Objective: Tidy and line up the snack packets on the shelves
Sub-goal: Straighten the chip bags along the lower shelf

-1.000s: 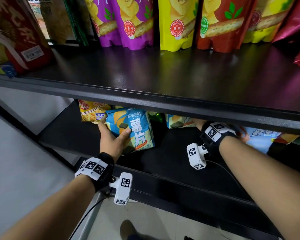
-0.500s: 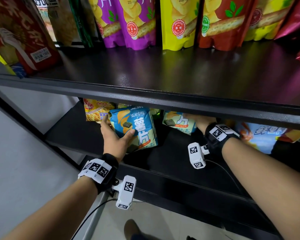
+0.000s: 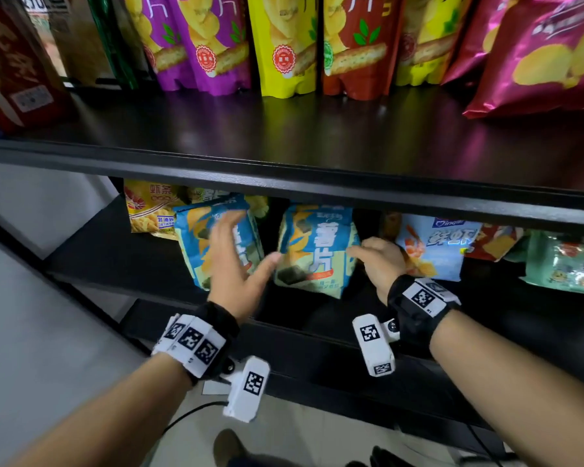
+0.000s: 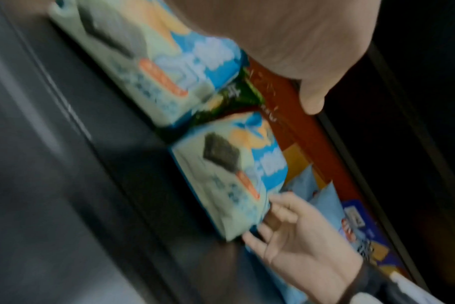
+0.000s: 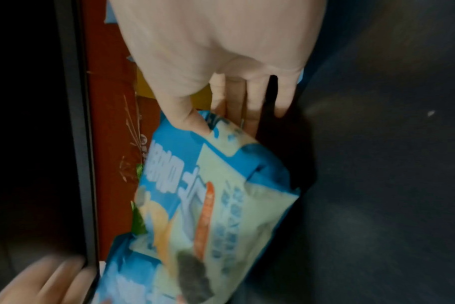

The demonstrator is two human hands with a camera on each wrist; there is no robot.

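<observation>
Your right hand (image 3: 380, 264) holds the right-side blue chip packet (image 3: 316, 251) at its right edge on the lower shelf (image 3: 115, 261); this grip is clamped, thumb on the front, fingers (image 5: 252, 98) behind. Your left hand (image 3: 231, 264) hovers spread and relaxed in front of the left-side blue chip packet (image 3: 196, 241), gripping nothing. The 2 packets stand upright, just beside each other. Only the right wrist view shows the fingers behind the packet; only the head view shows the upper shelf (image 3: 317, 146) with its row of tall pouches (image 3: 284, 45).
</observation>
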